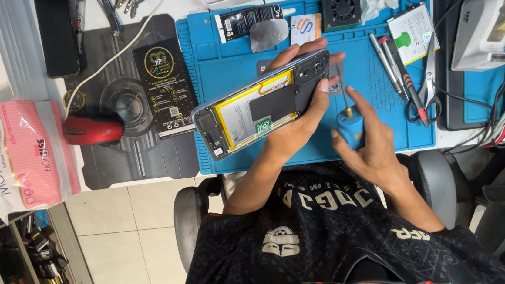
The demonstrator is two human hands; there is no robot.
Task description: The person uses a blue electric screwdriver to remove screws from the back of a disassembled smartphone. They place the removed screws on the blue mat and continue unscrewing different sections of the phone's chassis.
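item: opened smartphone (262, 107), back cover off, held tilted above the blue work mat (221, 59). interior exposed: a yellow-edged battery with a black patch over its middle, a small green label at its lower edge, dark camera housing at the end nearest the fingers, silver frame all round. left hand (304, 110) clamped around the phone's camera end, fingers wrapped over the top edge. right hand (371, 141), just beside the left, closed on a blue-handled screwdriver (349, 124) (shaft upright, tip near the phone's camera end). beyond the right hand: scissors (425, 93) and pens. beyond the left: a red mouse (93, 130).
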